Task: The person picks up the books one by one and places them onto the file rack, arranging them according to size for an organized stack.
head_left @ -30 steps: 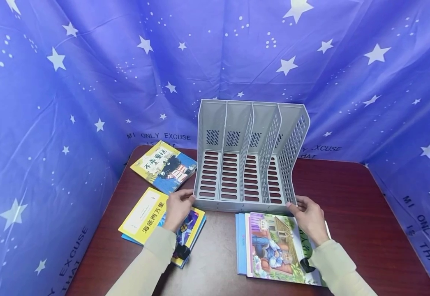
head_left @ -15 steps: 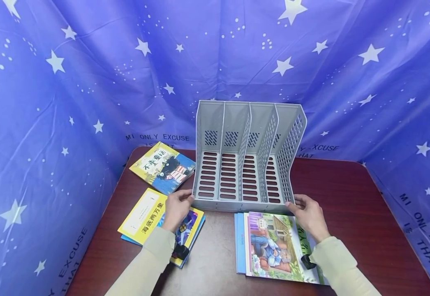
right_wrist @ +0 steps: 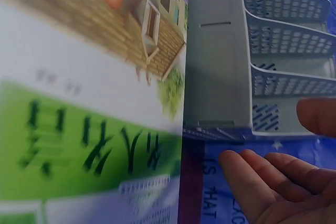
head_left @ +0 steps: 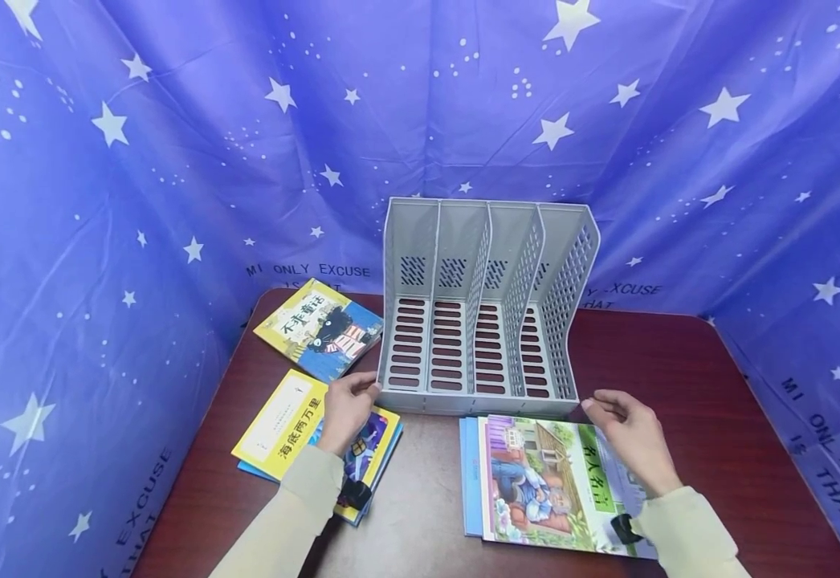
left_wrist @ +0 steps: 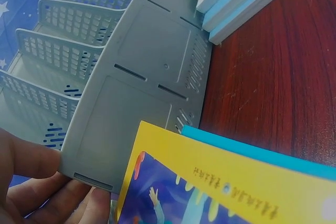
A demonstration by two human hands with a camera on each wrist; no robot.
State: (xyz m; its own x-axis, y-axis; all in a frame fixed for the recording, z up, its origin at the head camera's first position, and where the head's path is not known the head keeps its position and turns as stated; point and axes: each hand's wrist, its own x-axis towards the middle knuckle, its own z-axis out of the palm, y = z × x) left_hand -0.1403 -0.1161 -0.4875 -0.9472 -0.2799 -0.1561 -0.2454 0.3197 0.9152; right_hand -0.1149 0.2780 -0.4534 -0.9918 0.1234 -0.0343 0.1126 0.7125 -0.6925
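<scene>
Blue starred curtain (head_left: 362, 72): hung far, left and right, seemingly as a screen. Red-brown table (head_left: 651, 361): one, bearing rack and books. Grey rack (head_left: 478, 404): one, four bays, upright towards the table's far middle, its low side near, presumably so the bays face the person. Right pile (head_left: 536, 474): at least three books, flat, near side of the rack's right half, edges staggered; exact count hidden. Left pile (head_left: 275, 425): two at least, yellow over blue, flat at near left, likely for easy reach. Far book (head_left: 319, 329): one, flat, left of the rack; contact cannot be told. Left hand (head_left: 345, 411): one, pinching the rack's near left corner between thumb and fingers, likely to steady it. Right hand (head_left: 633, 437): one, just beside the near right corner, thumb and fingers wide apart, holding nothing.
</scene>
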